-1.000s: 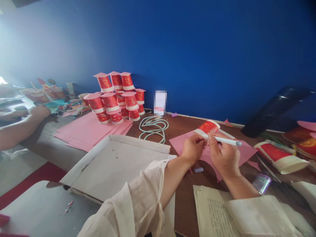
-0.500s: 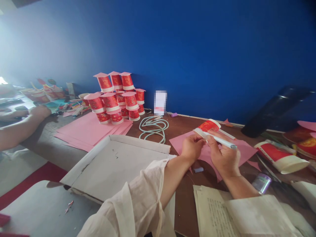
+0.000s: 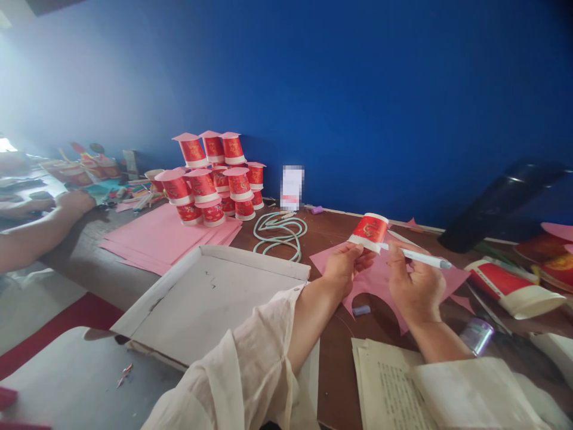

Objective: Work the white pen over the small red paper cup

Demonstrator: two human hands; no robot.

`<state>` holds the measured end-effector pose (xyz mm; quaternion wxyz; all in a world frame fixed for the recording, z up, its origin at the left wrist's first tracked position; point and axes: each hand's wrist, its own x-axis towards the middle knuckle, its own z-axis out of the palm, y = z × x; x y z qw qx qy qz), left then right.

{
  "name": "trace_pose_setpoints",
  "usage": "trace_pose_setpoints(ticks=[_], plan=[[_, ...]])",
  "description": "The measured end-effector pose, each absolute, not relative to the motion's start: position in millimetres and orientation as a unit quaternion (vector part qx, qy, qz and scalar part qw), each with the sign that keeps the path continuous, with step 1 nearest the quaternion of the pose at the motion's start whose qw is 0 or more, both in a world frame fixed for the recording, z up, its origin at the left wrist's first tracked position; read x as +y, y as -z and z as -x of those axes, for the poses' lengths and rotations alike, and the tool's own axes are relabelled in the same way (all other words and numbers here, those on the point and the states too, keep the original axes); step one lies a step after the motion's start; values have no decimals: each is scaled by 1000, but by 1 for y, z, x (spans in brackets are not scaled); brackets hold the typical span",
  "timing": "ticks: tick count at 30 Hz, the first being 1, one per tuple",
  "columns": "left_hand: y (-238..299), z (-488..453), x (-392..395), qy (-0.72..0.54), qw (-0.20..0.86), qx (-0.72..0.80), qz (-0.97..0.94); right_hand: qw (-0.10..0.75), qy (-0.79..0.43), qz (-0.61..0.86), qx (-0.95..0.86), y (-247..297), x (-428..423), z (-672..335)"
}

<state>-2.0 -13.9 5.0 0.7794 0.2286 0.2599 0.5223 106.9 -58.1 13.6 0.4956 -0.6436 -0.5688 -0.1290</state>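
My left hand [image 3: 344,267] pinches the white bottom band of a red paper cup [image 3: 369,230] with a gold dragon print, held tilted above the table. In my right hand [image 3: 416,286] is a white marker pen [image 3: 421,257], its one end close to the cup's white band; whether they touch I cannot tell. Beneath both hands lies a pink paper sheet [image 3: 329,258] with a curved piece cut out of its near edge. A small lavender cap [image 3: 362,310] rests on the table by that cut edge.
Stacked red cups with pink tops [image 3: 203,185] stand at left beside pink sheets [image 3: 147,239]. Also around are a white box lid [image 3: 215,304], a coiled cable [image 3: 280,236], printed pages [image 3: 389,382], a lying cup [image 3: 514,286] and a dark bottle [image 3: 483,209]. Another person's hand [image 3: 76,203] rests far left.
The cup has turned so its dragon print faces me, and has shifted slightly left. My right hand with the marker has drawn a little to the right, away from my left hand.
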Motion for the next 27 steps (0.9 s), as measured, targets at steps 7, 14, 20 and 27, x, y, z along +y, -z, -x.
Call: trace_pose_setpoints(ticks=[7, 14, 20, 27], plan=[[-5, 2, -15, -519, 784, 245, -237, 476, 132, 645, -584, -13, -57, -103], [-4, 1, -14, -520, 782, 243, -243, 473, 126, 633, -600, -14, -57, -103], [-4, 1, -15, -523, 778, 244, -248, 465, 128, 643, -595, -14, -58, -105], [-3, 1, -15, -524, 773, 247, -259, 472, 128, 645, -587, -15, -58, -104]])
